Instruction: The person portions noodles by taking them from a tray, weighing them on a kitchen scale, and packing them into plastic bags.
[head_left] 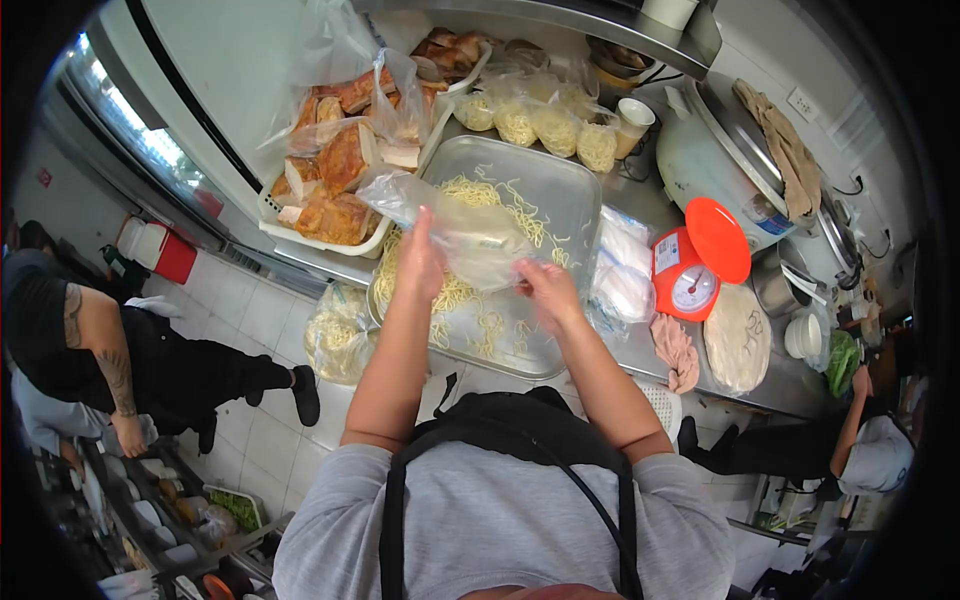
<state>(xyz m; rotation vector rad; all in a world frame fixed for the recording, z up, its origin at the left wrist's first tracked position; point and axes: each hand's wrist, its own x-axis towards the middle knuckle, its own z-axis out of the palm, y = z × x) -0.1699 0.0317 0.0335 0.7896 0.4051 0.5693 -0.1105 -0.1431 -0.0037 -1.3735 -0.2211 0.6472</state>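
Note:
Between my two hands is a clear plastic bag, stretched out above a metal tray. My left hand grips the bag's left end, its thumb on top. At the lower right corner, my right hand pinches the plastic with closed fingers. Loose yellow noodles lie in the tray below, partly covered by the bag and my left arm. Whether any noodles are inside the bag, I cannot tell.
Behind the tray sit several bagged noodle portions. A white crate of browned meat stands at left. To the right are plastic bag packs, a red scale and a large cooker. People stand on both sides.

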